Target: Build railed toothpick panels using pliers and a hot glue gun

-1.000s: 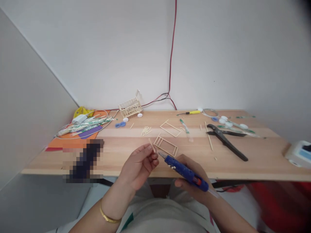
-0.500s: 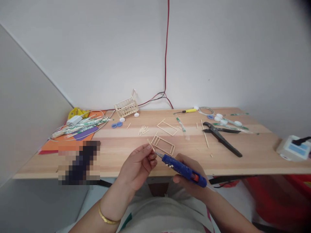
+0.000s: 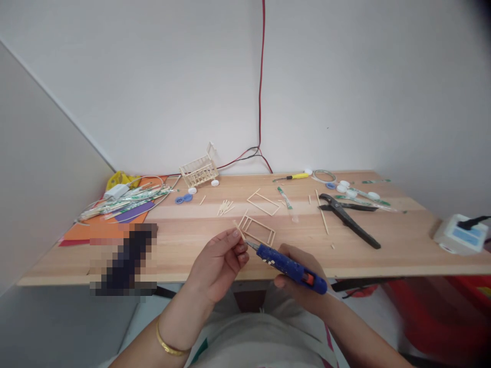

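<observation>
Between thumb and fingertips, my left hand [image 3: 218, 260] pinches a short wooden stick [image 3: 238, 228]. A blue hot glue gun [image 3: 286, 265] is gripped in my right hand [image 3: 307, 286], its metal nozzle pointing left at the stick's near end. Nozzle and stick end look to be touching, though any glue there is too small to make out. Just beyond my hands lies a small rectangular stick frame [image 3: 261, 240] with crossbars. Behind it rests a second frame [image 3: 264, 202], open on one side, beside a loose group of short sticks [image 3: 225, 207].
At the back stands a small stick-built cart [image 3: 199, 171]. Pliers [image 3: 351, 220], a yellow-handled knife [image 3: 297, 177] and bottle caps [image 3: 343, 188] lie to the right, near a white power adapter [image 3: 460, 234]. Packaged sticks [image 3: 126, 199] cover coloured paper on the left. The table edge [image 3: 184, 280] is close.
The view has shifted slightly. Both hands keep nearly the same pose, with the glue gun's nozzle still at the end of the stick.
</observation>
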`<state>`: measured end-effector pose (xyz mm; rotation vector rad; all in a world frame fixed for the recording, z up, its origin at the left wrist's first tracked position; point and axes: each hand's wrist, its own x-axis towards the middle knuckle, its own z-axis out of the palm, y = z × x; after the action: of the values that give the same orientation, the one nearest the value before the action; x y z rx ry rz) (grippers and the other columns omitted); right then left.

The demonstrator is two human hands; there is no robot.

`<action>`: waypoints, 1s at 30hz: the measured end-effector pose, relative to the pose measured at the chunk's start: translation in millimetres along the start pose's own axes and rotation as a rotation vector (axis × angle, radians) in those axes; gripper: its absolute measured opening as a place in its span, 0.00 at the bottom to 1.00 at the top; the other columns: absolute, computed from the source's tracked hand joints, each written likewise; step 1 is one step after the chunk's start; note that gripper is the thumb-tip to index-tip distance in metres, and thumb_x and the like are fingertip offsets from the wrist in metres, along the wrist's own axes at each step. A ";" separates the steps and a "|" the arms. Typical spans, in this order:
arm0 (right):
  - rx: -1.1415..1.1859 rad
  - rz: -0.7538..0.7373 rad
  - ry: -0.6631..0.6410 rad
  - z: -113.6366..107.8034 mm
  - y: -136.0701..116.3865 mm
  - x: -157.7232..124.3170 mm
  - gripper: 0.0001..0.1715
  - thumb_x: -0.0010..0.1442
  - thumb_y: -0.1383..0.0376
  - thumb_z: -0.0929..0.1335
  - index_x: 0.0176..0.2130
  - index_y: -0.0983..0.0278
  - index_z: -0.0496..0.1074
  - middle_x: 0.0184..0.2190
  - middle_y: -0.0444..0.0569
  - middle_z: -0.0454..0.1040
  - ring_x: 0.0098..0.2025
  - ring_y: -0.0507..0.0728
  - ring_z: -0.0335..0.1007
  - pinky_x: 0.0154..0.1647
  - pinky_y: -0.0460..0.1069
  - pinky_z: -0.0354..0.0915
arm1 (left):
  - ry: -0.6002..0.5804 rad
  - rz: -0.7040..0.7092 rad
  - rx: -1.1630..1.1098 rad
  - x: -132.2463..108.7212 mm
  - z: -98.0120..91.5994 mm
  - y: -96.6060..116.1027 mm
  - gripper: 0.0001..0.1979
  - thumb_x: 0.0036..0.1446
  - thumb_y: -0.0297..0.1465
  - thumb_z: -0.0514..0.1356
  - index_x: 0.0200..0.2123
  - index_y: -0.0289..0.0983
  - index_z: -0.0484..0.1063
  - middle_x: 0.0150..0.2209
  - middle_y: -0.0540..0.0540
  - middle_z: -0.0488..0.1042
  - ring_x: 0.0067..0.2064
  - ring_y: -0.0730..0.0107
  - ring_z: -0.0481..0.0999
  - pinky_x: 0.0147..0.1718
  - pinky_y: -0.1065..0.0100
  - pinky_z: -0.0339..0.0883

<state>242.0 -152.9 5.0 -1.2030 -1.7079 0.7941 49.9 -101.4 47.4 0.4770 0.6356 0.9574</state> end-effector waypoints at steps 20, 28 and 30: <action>-0.588 0.170 0.134 -30.8 15.1 13.4 0.17 0.53 0.54 0.68 0.35 0.62 0.63 0.28 0.46 0.68 0.28 0.56 0.65 0.27 0.47 0.57 | -0.032 0.021 0.019 -6.1 2.8 5.6 0.09 0.49 0.28 0.66 0.24 0.32 0.70 0.26 0.51 0.63 0.27 0.79 0.60 0.24 0.75 0.57; -0.843 0.275 -0.003 -108.1 71.6 5.4 0.12 0.52 0.60 0.68 0.35 0.65 0.69 0.31 0.52 0.71 0.34 0.60 0.68 0.33 0.51 0.62 | 0.148 0.160 0.365 3.8 -4.1 4.5 0.10 0.41 0.31 0.71 0.25 0.32 0.74 0.23 0.52 0.67 0.25 0.80 0.61 0.26 0.75 0.55; -0.841 0.279 -0.064 -119.5 76.1 1.5 0.14 0.52 0.59 0.68 0.37 0.65 0.70 0.33 0.52 0.72 0.35 0.60 0.69 0.34 0.52 0.63 | 0.156 0.180 0.430 6.7 -5.8 3.2 0.10 0.41 0.32 0.70 0.25 0.32 0.75 0.23 0.52 0.68 0.25 0.79 0.61 0.26 0.74 0.55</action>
<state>379.9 -124.7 -10.9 -2.0226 -2.0247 0.2410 46.9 -93.5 43.3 0.8574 0.9596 1.0360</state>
